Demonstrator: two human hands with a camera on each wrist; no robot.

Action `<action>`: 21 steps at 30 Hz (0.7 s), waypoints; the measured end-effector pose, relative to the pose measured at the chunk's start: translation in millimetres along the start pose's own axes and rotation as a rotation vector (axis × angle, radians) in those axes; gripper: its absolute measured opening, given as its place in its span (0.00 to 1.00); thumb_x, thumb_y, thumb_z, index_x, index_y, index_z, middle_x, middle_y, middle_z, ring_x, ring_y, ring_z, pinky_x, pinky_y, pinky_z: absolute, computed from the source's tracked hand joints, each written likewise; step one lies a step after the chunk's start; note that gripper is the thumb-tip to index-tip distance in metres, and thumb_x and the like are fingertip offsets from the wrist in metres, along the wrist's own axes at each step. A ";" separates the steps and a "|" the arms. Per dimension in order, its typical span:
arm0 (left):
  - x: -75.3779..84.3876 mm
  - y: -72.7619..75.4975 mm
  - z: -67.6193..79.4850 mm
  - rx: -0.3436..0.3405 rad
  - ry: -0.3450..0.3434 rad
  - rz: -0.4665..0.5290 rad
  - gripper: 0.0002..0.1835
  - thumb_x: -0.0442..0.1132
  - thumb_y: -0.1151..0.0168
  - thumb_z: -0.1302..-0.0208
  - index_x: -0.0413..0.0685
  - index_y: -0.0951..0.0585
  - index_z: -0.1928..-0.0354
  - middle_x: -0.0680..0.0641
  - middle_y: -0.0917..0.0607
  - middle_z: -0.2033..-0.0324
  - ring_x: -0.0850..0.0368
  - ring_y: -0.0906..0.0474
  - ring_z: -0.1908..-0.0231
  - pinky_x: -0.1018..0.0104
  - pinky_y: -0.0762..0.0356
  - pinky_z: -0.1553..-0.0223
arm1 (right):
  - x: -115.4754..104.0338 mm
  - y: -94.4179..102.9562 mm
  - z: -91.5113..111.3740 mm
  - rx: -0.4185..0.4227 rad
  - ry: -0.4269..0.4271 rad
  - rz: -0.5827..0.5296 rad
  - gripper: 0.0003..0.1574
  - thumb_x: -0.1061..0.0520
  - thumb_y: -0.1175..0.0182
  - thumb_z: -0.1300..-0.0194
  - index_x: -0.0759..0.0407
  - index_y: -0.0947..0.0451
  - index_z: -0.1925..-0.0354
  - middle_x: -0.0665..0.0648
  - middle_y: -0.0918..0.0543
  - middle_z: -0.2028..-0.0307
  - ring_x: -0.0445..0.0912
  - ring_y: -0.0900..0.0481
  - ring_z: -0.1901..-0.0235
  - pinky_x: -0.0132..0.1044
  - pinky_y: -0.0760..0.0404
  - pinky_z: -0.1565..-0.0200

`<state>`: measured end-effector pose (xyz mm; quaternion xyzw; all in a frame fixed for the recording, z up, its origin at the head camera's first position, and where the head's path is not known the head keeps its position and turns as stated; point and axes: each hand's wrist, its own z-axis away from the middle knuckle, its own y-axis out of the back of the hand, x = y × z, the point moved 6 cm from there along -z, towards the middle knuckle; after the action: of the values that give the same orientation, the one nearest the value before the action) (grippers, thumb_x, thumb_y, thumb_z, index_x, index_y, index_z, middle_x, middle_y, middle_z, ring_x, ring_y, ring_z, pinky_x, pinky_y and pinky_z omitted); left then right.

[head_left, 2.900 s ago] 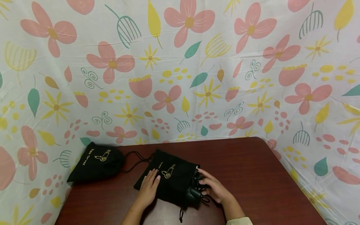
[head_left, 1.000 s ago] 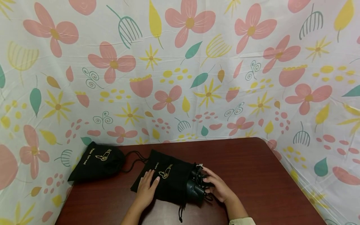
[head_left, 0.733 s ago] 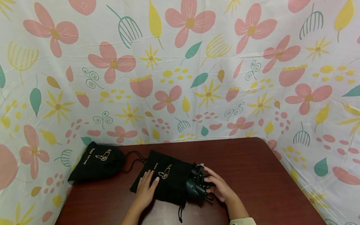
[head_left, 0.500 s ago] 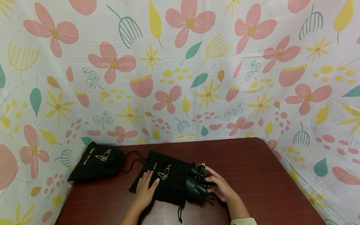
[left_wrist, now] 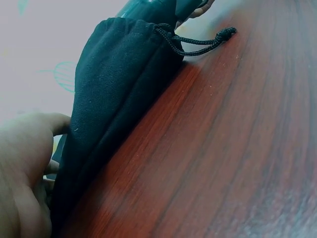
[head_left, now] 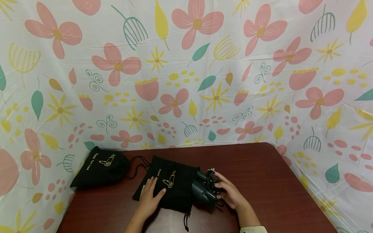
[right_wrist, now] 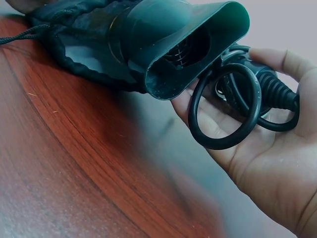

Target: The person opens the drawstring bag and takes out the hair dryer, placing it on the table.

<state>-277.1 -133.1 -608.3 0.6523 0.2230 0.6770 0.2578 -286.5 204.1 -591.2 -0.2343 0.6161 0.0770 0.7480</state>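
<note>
In the head view a black drawstring bag (head_left: 180,200) with a gold hair dryer print lies on the table. My left hand (head_left: 148,199) rests on its closed end, fingers and thumb spread over the cloth. Out of the bag's mouth, at right, sticks a dark hair dryer (head_left: 201,193); its rear part is hidden inside. The right wrist view shows its flared nozzle (right_wrist: 198,29) and the looped black power cord (right_wrist: 196,116) bunched beside it. My right hand (head_left: 233,195) holds the cord bundle, fingers behind and thumb in front. Pale plug prongs (head_left: 211,170) poke out above the fingers.
A second black bag (head_left: 109,173) with the same print, rounded and full, lies at the table's left edge. Its drawstring (head_left: 137,166) runs toward the first bag. A flowered curtain (head_left: 186,81) hangs behind the dark red table (head_left: 247,161).
My right hand has moved slightly right with the cord, and more of the hair dryer now shows outside the bag. The bag has shifted a little left under my left hand.
</note>
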 end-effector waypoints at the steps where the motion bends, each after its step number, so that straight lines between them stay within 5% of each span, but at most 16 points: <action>1: 0.1 0.3 0.2 0.000 -0.001 -0.002 0.44 0.66 0.47 0.36 0.50 0.43 0.26 0.40 0.47 0.25 0.39 0.58 0.24 0.39 0.65 0.27 | -0.1 0.3 0.2 -0.002 0.004 -0.002 0.37 0.61 0.55 0.30 0.51 0.49 0.25 0.44 0.32 0.40 0.43 0.20 0.56 0.43 0.18 0.58; 21: -0.5 5.3 2.9 -0.010 -0.005 0.005 0.41 0.58 0.42 0.35 0.47 0.41 0.26 0.38 0.47 0.25 0.39 0.58 0.24 0.38 0.65 0.27 | -4.0 10.2 4.8 -0.006 0.049 -0.036 0.36 0.61 0.55 0.30 0.48 0.47 0.26 0.46 0.23 0.47 0.42 0.19 0.59 0.39 0.18 0.63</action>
<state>-274.5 -137.5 -605.1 0.6534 0.2173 0.6770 0.2600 -287.3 215.9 -589.3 -0.2493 0.6298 0.0593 0.7333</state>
